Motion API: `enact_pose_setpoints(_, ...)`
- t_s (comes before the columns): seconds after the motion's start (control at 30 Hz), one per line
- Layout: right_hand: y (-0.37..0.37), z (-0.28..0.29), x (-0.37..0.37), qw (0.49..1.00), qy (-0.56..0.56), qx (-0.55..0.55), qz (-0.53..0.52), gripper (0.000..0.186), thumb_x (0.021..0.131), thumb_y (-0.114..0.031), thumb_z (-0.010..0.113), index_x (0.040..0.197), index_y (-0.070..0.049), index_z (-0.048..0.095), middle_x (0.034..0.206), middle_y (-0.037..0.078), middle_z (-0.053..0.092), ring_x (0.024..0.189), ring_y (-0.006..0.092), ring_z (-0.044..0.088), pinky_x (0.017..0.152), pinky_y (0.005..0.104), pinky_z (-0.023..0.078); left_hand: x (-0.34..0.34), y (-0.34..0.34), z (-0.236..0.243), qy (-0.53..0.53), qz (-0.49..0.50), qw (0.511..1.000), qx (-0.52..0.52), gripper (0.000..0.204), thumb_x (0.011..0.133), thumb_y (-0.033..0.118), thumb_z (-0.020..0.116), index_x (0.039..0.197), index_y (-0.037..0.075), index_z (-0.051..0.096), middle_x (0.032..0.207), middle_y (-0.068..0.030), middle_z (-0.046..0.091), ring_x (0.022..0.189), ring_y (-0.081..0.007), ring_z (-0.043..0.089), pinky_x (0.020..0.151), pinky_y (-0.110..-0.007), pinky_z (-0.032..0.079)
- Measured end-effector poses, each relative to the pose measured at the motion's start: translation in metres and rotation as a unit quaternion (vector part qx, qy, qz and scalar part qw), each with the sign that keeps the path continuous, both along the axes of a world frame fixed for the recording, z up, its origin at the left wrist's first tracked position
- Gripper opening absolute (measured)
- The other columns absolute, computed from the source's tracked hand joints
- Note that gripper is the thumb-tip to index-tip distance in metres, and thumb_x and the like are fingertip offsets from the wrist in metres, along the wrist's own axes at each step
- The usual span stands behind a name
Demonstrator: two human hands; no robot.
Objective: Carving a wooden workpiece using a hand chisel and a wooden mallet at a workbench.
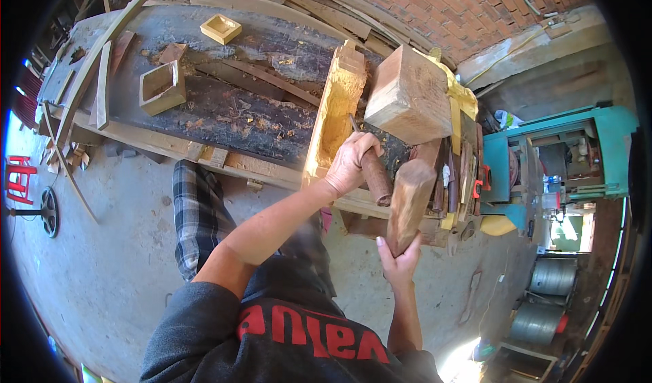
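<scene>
My left hand (353, 159) is closed around a chisel (377, 179) with a round brown wooden handle. The chisel's thin blade points into the hollow of a long yellowish wooden block (334, 108), and its tip is hard to make out. In my right hand (402, 266) is a thick wooden mallet (411, 203), held upright near the butt of the chisel handle, with a small gap between them. The yellowish block lies on the dark, worn workbench (251, 121), its inside roughly carved. A large squared wood block (407, 98) rests just right of it.
Two small hollowed wooden boxes (163, 89) (221, 28) sit on the bench's left part, near long wood strips (102, 84). Several tools, one orange and black (481, 181), line the bench's right end. Beyond stands a teal machine (499, 169). A brick wall (435, 9) rises behind.
</scene>
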State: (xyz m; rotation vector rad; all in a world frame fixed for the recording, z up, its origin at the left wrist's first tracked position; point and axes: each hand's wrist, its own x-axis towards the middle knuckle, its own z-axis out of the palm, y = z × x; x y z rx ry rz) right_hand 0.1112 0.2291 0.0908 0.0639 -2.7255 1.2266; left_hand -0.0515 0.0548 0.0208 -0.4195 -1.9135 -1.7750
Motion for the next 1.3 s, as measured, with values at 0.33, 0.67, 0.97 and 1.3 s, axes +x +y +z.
enact_pose_setpoints(0.33,-0.008,0.001,0.012,1.000,0.013,-0.014,0.007,0.054,0.081,-0.010,0.076,0.123,0.004,0.046,0.099,0.013,0.062,0.093,0.0207,0.060,0.084,0.0346,0.048,0.001,-0.004,-0.002,-0.018,-0.025,1.000,0.003,0.022,0.081,0.003,0.073,0.089,0.008,0.053,0.085,-0.0114,0.061,0.085,-0.0360,0.058,0.077,-0.040,0.048)
enact_pose_setpoints(0.67,-0.016,-0.012,0.009,0.998,0.029,-0.042,-0.045,0.043,0.080,-0.009,0.074,0.114,0.001,0.050,0.092,0.011,0.060,0.082,0.0206,0.061,0.080,0.0364,0.049,-0.004,-0.004,-0.014,-0.020,-0.025,0.999,-0.023,0.032,0.068,0.000,0.073,0.092,0.009,0.054,0.088,-0.0081,0.062,0.091,-0.0341,0.061,0.083,-0.040,0.049)
enact_pose_setpoints(0.97,-0.003,-0.037,0.002,0.999,0.026,-0.018,-0.018,0.056,0.080,-0.024,0.081,0.116,0.007,0.050,0.093,0.017,0.062,0.085,0.0283,0.062,0.079,0.0405,0.050,-0.013,-0.002,-0.018,-0.023,-0.008,0.999,0.042,0.032,0.067,-0.002,0.075,0.092,0.008,0.057,0.099,-0.0132,0.063,0.102,-0.0351,0.062,0.090,-0.040,0.049)
enact_pose_setpoints(1.3,-0.009,0.005,0.026,0.994,0.072,-0.080,-0.024,0.067,0.081,-0.024,0.080,0.128,0.007,0.042,0.105,0.019,0.062,0.095,0.0251,0.061,0.086,0.0390,0.049,0.009,-0.009,0.008,0.018,-0.049,0.996,-0.078,0.029,0.077,0.005,0.079,0.089,0.007,0.053,0.098,-0.0123,0.064,0.096,-0.0365,0.061,0.082,-0.041,0.050)
